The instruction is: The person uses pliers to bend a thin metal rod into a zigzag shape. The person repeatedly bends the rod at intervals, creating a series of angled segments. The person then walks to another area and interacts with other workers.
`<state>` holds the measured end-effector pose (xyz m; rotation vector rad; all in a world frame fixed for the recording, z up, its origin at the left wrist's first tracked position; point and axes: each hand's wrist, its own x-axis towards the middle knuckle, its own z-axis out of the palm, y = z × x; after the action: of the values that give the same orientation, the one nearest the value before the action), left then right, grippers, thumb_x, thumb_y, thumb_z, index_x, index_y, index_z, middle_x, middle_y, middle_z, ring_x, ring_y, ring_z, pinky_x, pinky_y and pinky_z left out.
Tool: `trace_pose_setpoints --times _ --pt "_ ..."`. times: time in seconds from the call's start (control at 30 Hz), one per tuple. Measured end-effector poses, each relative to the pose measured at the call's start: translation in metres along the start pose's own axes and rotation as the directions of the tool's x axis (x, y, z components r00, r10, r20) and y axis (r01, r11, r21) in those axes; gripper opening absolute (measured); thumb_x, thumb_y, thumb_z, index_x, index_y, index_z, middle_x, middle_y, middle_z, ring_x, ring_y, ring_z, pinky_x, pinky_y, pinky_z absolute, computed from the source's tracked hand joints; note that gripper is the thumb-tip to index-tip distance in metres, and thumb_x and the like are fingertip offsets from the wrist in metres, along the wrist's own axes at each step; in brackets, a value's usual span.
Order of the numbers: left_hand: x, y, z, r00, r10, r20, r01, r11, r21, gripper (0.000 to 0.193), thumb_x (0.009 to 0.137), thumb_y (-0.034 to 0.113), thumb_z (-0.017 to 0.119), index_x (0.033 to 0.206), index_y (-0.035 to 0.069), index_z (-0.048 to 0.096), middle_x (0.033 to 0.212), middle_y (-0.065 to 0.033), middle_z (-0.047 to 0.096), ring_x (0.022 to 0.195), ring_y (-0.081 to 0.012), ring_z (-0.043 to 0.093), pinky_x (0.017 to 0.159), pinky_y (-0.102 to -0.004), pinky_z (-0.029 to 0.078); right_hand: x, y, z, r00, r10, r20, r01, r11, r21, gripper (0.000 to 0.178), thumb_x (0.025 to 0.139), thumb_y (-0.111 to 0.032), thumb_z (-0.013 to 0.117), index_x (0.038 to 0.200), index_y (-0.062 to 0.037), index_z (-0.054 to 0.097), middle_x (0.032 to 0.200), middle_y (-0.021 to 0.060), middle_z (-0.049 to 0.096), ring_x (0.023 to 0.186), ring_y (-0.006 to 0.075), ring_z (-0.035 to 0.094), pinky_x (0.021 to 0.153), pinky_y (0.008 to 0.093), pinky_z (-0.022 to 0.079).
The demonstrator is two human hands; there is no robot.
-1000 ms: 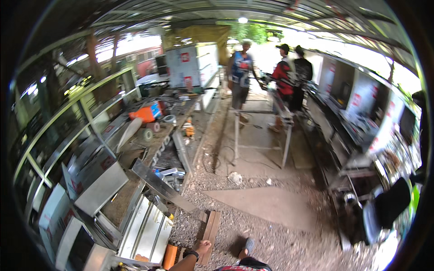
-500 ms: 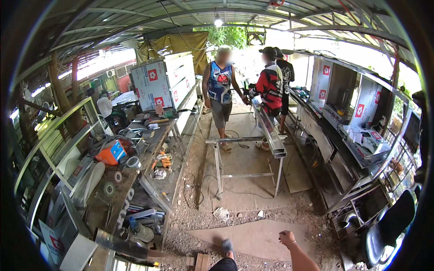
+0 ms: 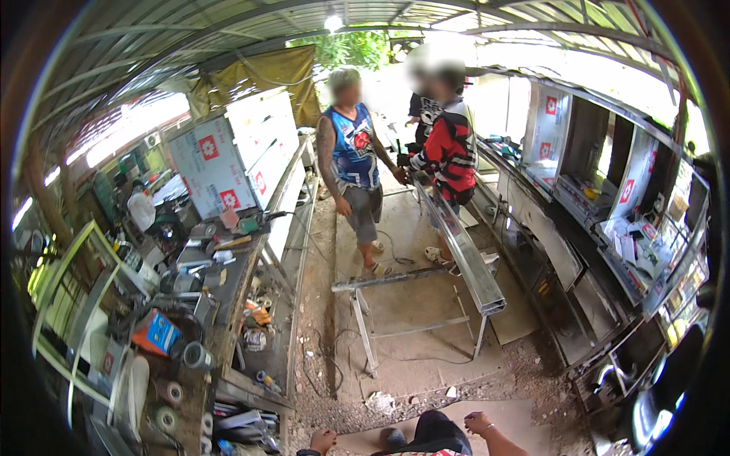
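At the lower edge, my left hand hangs left of my knee, its fingers curled in and nothing visible in them. My right hand is on the other side of my leg, loosely bent with the thumb apart, and holds nothing. Neither hand touches any object. A flat board lies on the ground beneath me. Ahead, a long rectangular metal tube rests on a metal sawhorse. Its far end is beside a person in a red and black jersey and a person in a blue sleeveless jersey.
A cluttered workbench runs along the left, with an orange and blue box and grinding discs on it. Metal-framed cabinets line the right. A black chair stands at the lower right. Cables lie on the ground near the sawhorse. Another person in black is behind.
I have moved forward, so the sawhorse and tube look nearer. My left hand has come into view. The person in blue now stands with an arm hanging lower beside the shorts.
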<state>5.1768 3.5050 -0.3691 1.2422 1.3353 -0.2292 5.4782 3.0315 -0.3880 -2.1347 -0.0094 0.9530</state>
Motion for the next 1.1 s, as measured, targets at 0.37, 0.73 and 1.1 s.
trace_pose_setpoints --times 0.37,0.73,1.1 --pt "0.091 0.229 0.033 0.945 0.316 0.085 -0.324 0.939 0.118 0.048 0.093 0.020 0.070 0.131 -0.009 0.064 0.095 -0.0144 0.074 0.079 -0.0197 0.071 0.073 -0.0347 0.060 0.168 -0.209 0.002 0.951 -0.306 0.037 0.298 0.886 -0.355 0.037 0.088 -0.037 0.064 0.111 -0.0113 0.078 0.092 0.0171 0.078 0.087 0.0316 0.076 0.083 0.0430 0.060" --pt "0.176 0.375 0.074 0.988 0.143 -0.065 -0.138 0.988 0.068 0.041 0.097 0.015 0.067 0.133 -0.004 0.063 0.100 -0.0150 0.073 0.074 -0.0200 0.070 0.058 -0.0320 0.053 0.334 -0.367 -0.062 0.939 -0.293 0.180 0.342 0.852 -0.398 0.036 0.092 -0.031 0.060 0.120 -0.0120 0.074 0.121 0.0207 0.072 0.118 0.0401 0.066 0.105 0.0474 0.050" --pt "0.188 0.368 0.081 0.958 0.273 0.084 -0.285 0.891 0.354 0.026 0.094 0.025 0.064 0.106 0.005 0.076 0.099 -0.0171 0.075 0.089 -0.0264 0.072 0.074 -0.0394 0.057 0.388 -0.469 -0.093 0.938 -0.341 0.053 0.317 0.789 -0.526 0.056 0.087 -0.026 0.060 0.142 -0.0137 0.057 0.149 0.0254 0.048 0.135 0.0463 0.051 0.112 0.0531 0.043"
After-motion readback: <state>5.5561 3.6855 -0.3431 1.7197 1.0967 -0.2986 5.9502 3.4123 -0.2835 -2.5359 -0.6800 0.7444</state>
